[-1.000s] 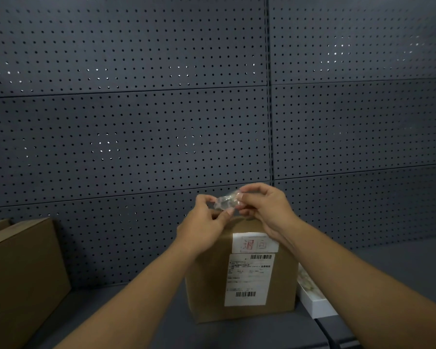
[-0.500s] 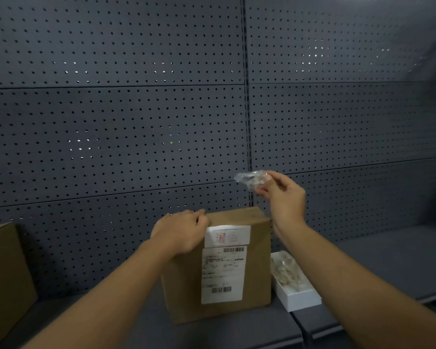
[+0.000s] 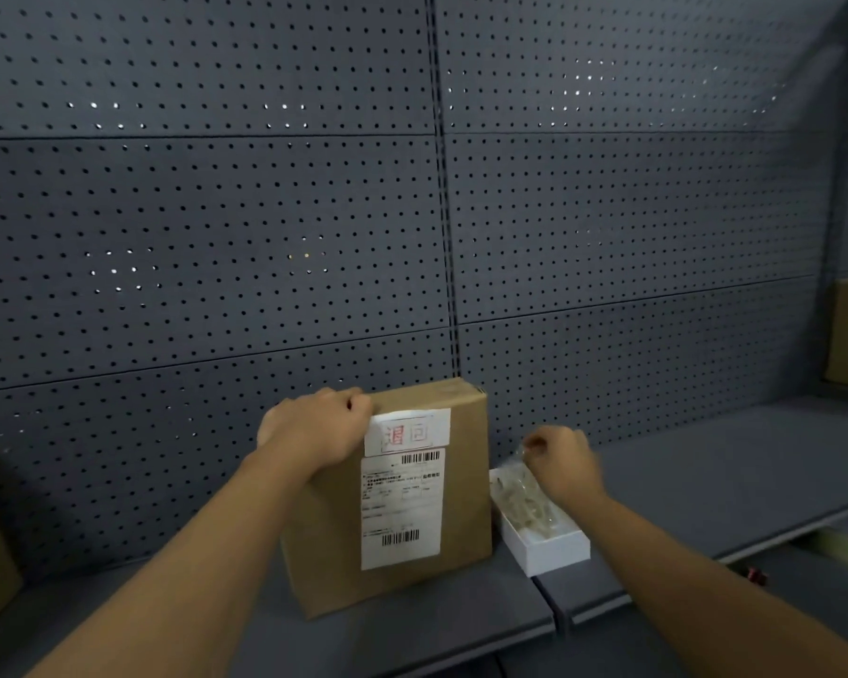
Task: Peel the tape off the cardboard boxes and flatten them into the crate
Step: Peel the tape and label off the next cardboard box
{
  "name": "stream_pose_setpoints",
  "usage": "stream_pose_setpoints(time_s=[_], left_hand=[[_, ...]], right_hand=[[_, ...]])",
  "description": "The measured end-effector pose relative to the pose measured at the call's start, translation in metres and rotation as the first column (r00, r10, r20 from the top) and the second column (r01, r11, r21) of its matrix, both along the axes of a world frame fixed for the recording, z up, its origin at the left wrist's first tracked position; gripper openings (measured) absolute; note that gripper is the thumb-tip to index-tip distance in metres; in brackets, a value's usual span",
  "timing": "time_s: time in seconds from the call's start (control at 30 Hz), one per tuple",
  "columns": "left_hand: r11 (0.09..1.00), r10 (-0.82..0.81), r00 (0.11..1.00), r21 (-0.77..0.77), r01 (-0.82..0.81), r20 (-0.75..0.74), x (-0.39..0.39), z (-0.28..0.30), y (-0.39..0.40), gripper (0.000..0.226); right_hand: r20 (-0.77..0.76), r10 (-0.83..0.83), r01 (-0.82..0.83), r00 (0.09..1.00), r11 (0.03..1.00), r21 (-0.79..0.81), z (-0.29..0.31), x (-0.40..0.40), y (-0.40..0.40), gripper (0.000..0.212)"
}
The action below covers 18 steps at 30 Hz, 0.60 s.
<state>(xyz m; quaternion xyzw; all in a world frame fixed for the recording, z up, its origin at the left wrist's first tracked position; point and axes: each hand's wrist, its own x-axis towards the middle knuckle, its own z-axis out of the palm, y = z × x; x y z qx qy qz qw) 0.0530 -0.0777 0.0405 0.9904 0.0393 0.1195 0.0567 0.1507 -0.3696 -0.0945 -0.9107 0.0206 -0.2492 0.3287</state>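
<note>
Right hand (image 3: 561, 464) lowered from above box to white tray (image 3: 549, 550), clear crumpled tape (image 3: 522, 455) pinched. Brown labelled cardboard box (image 3: 461, 482) upright on shelf (image 3: 706, 482), top edge gripped by left hand (image 3: 319, 428).

We see a cardboard box (image 3: 412, 506) mid-shelf with a white tray (image 3: 549, 550) touching its right side; both block the pegboard wall (image 3: 216, 237). The shelf (image 3: 706, 462) lies open toward its right end.

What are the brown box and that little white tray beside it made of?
The brown box looks like matte corrugated cardboard: dull tan faces, creased edges, paper labels stuck on. The white tray seems to be smooth thin card or plastic; its plain white walls leave that open.
</note>
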Motion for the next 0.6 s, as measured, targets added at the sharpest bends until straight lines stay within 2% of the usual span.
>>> stream_pose_setpoints(time_s=[0.1,0.2,0.27,0.43,0.5,0.6], left_hand=[[1.000,-0.014,1.000,0.000,0.014,0.014,-0.001,0.000,0.004,0.048],[1.000,-0.016,1.000,-0.006,0.016,0.023,0.000,0.000,0.004,0.046],[1.000,-0.021,0.999,-0.007,0.021,0.028,0.001,0.000,0.005,0.044],[0.999,-0.033,0.999,-0.002,0.033,0.040,0.001,0.000,0.007,0.045],[0.999,-0.037,0.999,0.001,0.037,0.039,0.004,0.000,0.008,0.044],[0.999,-0.034,0.998,0.017,0.034,0.046,0.006,0.000,0.008,0.047]], right_hand=[[-0.140,0.061,-0.092,0.988,0.969,-0.227,-0.007,0.008,0.007,0.027],[-0.333,0.119,-0.233,0.935,0.916,-0.328,-0.011,0.017,0.017,0.030],[-0.453,0.112,-0.304,0.884,0.875,-0.377,-0.015,0.016,0.022,0.020],[-0.632,0.216,-0.451,0.744,0.861,-0.237,0.002,0.011,0.017,0.028],[-0.590,0.193,-0.446,0.784,0.836,-0.320,0.005,0.014,0.011,0.040],[-0.423,0.180,-0.366,0.888,0.833,-0.414,-0.010,0.015,0.002,0.020]])
